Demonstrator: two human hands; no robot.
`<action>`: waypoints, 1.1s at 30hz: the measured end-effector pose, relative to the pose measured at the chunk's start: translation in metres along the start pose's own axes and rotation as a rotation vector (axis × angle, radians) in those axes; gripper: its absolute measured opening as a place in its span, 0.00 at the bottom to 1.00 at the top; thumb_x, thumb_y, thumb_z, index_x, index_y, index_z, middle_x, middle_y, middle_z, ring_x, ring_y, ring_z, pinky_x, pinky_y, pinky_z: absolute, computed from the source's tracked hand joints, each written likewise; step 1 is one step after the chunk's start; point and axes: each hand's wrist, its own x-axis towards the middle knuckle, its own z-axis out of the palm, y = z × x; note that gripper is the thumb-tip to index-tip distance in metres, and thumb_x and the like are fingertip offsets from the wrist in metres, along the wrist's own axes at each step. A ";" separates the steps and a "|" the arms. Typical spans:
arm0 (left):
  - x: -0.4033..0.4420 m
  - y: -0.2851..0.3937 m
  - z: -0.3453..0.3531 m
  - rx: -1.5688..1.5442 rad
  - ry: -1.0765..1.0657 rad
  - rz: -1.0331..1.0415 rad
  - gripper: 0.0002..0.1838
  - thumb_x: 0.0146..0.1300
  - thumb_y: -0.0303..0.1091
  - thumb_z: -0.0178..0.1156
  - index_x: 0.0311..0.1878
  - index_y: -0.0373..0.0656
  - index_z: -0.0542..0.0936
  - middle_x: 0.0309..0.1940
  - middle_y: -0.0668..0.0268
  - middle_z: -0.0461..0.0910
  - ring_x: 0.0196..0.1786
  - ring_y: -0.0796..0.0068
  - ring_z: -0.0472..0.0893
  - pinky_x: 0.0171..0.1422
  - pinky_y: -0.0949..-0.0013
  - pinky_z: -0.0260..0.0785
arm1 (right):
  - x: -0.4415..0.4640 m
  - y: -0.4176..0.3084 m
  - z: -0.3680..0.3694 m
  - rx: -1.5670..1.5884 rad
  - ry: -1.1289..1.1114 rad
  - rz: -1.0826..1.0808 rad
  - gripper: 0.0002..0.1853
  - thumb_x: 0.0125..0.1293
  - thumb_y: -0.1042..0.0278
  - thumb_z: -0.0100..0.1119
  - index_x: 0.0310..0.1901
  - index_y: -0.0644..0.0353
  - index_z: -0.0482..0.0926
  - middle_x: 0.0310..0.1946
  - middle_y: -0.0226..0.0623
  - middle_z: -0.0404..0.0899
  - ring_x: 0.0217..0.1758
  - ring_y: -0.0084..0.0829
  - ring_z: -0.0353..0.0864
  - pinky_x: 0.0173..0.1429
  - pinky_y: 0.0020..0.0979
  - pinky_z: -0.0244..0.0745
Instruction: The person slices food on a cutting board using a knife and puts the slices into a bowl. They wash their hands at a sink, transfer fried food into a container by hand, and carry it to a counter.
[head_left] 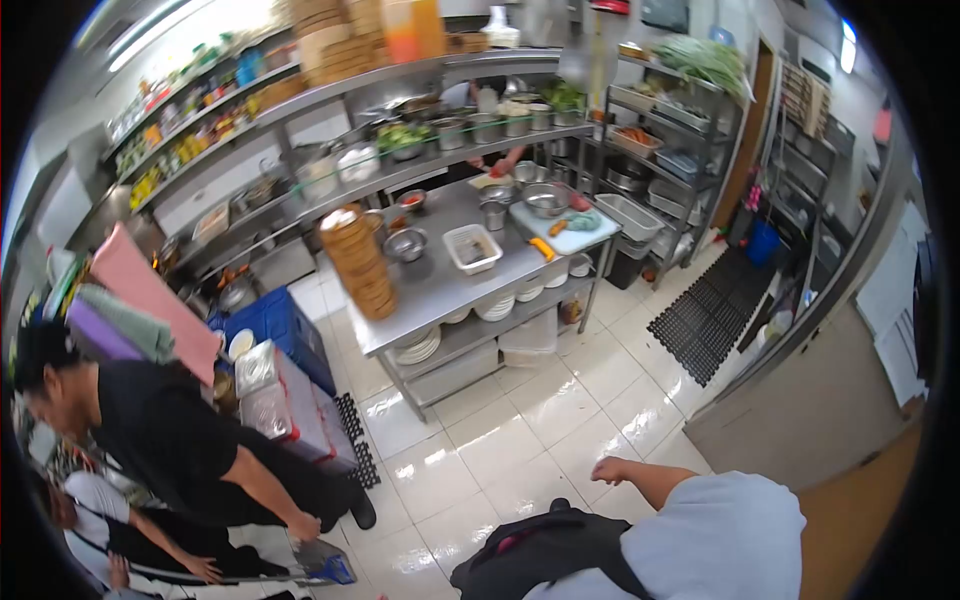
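My right hand reaches out over the white tiled floor from a pale sleeve, in front of my dark apron. Its fingers are loosely bent and a little apart, and nothing shows in them. No object touches it; the steel worktable stands some way ahead. My left hand is out of view. On the worktable are a bamboo steamer stack, a white tub, steel bowls and a pale cutting board with food and an orange-handled tool.
At left a person in black bends beside another person; a blue-and-grey dustpan-like tool is near the floor by them. Boxes and a blue bin stand behind. At right are racks and a black mat.
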 end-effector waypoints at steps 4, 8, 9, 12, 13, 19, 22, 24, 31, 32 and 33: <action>-0.002 0.081 0.158 0.366 -0.243 -0.406 0.13 0.67 0.34 0.61 0.35 0.31 0.86 0.26 0.58 0.88 0.32 0.73 0.88 0.33 0.69 0.81 | 0.026 0.116 -0.043 0.178 0.195 0.248 0.26 0.62 0.39 0.68 0.38 0.60 0.90 0.36 0.44 0.87 0.41 0.41 0.87 0.39 0.44 0.86; 0.046 0.061 0.208 0.907 -0.604 -0.218 0.12 0.63 0.31 0.62 0.29 0.32 0.87 0.20 0.58 0.86 0.31 0.69 0.88 0.36 0.66 0.82 | 0.094 0.258 -0.022 -0.138 0.591 0.095 0.24 0.61 0.44 0.66 0.38 0.61 0.91 0.36 0.43 0.90 0.42 0.38 0.91 0.45 0.36 0.87; 0.051 0.074 0.223 1.103 -0.673 0.007 0.09 0.61 0.28 0.63 0.32 0.34 0.88 0.20 0.59 0.86 0.31 0.68 0.88 0.35 0.65 0.82 | 0.093 0.271 -0.025 0.029 0.625 0.193 0.20 0.60 0.49 0.68 0.37 0.61 0.91 0.38 0.43 0.91 0.45 0.39 0.92 0.47 0.34 0.87; 0.071 0.063 0.271 1.035 -0.610 0.056 0.07 0.56 0.33 0.67 0.35 0.43 0.91 0.25 0.58 0.87 0.32 0.63 0.89 0.38 0.63 0.82 | 0.027 0.224 -0.090 0.385 0.187 0.481 0.17 0.55 0.61 0.71 0.46 0.58 0.91 0.45 0.44 0.91 0.53 0.40 0.90 0.55 0.36 0.85; 0.073 0.058 0.284 0.784 -0.472 -0.124 0.08 0.53 0.40 0.70 0.36 0.50 0.92 0.31 0.57 0.89 0.34 0.61 0.90 0.41 0.61 0.82 | 0.025 0.218 -0.104 0.381 0.180 0.485 0.17 0.55 0.61 0.71 0.46 0.58 0.91 0.45 0.44 0.91 0.53 0.40 0.90 0.55 0.36 0.85; 0.119 0.089 0.416 1.270 -0.691 -0.350 0.09 0.56 0.36 0.67 0.38 0.50 0.93 0.30 0.60 0.90 0.36 0.65 0.89 0.41 0.65 0.81 | 0.123 0.233 -0.163 0.451 0.365 0.184 0.33 0.56 0.67 0.74 0.66 0.60 0.79 0.48 0.43 0.88 0.52 0.38 0.87 0.54 0.42 0.84; 0.167 0.067 0.503 0.888 -0.905 -0.427 0.13 0.61 0.38 0.61 0.45 0.53 0.91 0.34 0.55 0.88 0.36 0.55 0.88 0.42 0.57 0.81 | 0.094 0.167 -0.247 0.568 0.346 0.286 0.33 0.56 0.67 0.74 0.66 0.57 0.79 0.54 0.44 0.85 0.56 0.40 0.84 0.58 0.47 0.82; 0.212 0.077 0.582 1.028 -1.242 0.203 0.13 0.66 0.42 0.56 0.37 0.50 0.89 0.29 0.57 0.86 0.33 0.59 0.87 0.40 0.55 0.79 | 0.094 0.153 -0.294 0.669 0.299 0.270 0.34 0.59 0.67 0.72 0.70 0.51 0.76 0.61 0.45 0.81 0.60 0.42 0.81 0.59 0.51 0.80; 0.310 0.083 0.907 0.704 -0.805 -0.035 0.19 0.63 0.50 0.61 0.35 0.40 0.85 0.34 0.51 0.86 0.38 0.51 0.86 0.45 0.54 0.78 | 0.062 0.174 -0.434 0.816 0.454 0.274 0.24 0.64 0.67 0.67 0.62 0.55 0.79 0.42 0.35 0.84 0.40 0.30 0.81 0.42 0.44 0.81; 0.316 0.083 0.946 0.663 -0.750 0.025 0.19 0.64 0.49 0.61 0.36 0.39 0.85 0.37 0.49 0.86 0.40 0.49 0.86 0.46 0.54 0.78 | 0.054 0.182 -0.448 0.837 0.456 0.298 0.21 0.68 0.65 0.62 0.62 0.54 0.78 0.43 0.35 0.82 0.40 0.32 0.80 0.45 0.44 0.80; 0.318 0.093 0.981 0.573 -0.717 -0.013 0.18 0.64 0.47 0.61 0.36 0.39 0.85 0.36 0.49 0.86 0.39 0.50 0.86 0.46 0.54 0.78 | 0.048 0.197 -0.459 0.860 0.459 0.325 0.19 0.73 0.64 0.58 0.63 0.54 0.76 0.43 0.36 0.81 0.41 0.34 0.80 0.47 0.45 0.80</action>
